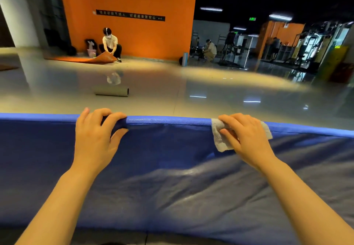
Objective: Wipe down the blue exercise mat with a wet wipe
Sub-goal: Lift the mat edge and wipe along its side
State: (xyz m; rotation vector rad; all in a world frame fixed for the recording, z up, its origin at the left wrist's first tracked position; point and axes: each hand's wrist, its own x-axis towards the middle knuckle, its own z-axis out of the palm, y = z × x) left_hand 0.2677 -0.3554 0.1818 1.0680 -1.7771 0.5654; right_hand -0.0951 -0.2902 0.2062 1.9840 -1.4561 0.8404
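- The blue mat point(172, 177) lies spread across the floor in front of the person, its far edge raised.
- The left hand point(95, 135) grips that far edge, fingers curled over it.
- The right hand point(243, 137) presses a white wet wipe point(220, 139) onto the same edge, fingers bent over it.
- 1 grey rolled mat point(112, 91) sits on the floor beyond.

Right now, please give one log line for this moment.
left hand: grips mat far edge | right hand: presses wipe on edge | state: wiping
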